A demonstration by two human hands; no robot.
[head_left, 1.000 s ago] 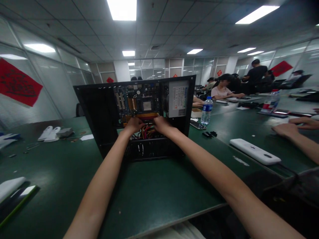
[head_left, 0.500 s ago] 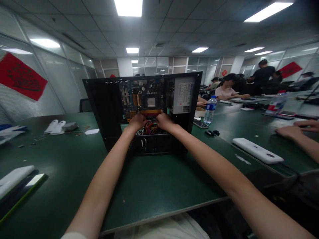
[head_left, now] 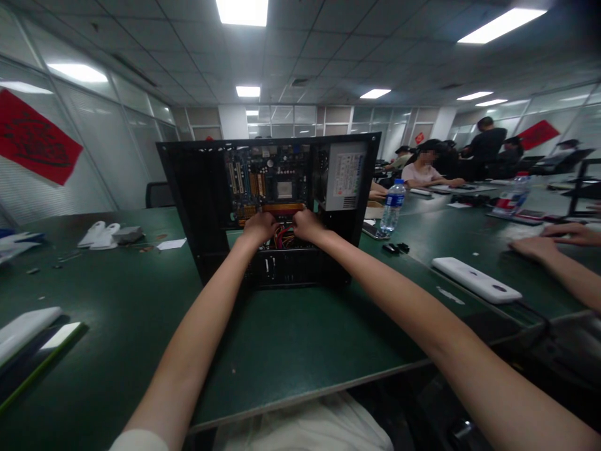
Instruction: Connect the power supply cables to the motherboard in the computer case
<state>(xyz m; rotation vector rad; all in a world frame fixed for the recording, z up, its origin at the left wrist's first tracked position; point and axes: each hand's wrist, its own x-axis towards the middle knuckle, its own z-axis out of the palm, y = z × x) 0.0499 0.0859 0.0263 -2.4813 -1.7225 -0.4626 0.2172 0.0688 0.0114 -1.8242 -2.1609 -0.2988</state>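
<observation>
The open computer case (head_left: 213, 188) is stood upright on the counter (head_left: 282, 338) at twelve o'clock; its open side is turned toward six o'clock, and its long axis is directed from nine to three. On that face, the power supply (head_left: 346, 178) is mounted at two o'clock, beside the motherboard (head_left: 297, 170). The left hand (head_left: 258, 229) and right hand (head_left: 308, 225) are held slightly apart, curled near opposite ends of the memory slots (head_left: 284, 208); whether anything is gripped cannot be told. Coloured cables (head_left: 283, 238) are seen between and below them.

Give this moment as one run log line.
left hand: near left end of orange strip; right hand: near its right end; cables: between hands; computer case: open, upright on table; blue-capped bottle: right of case
</observation>
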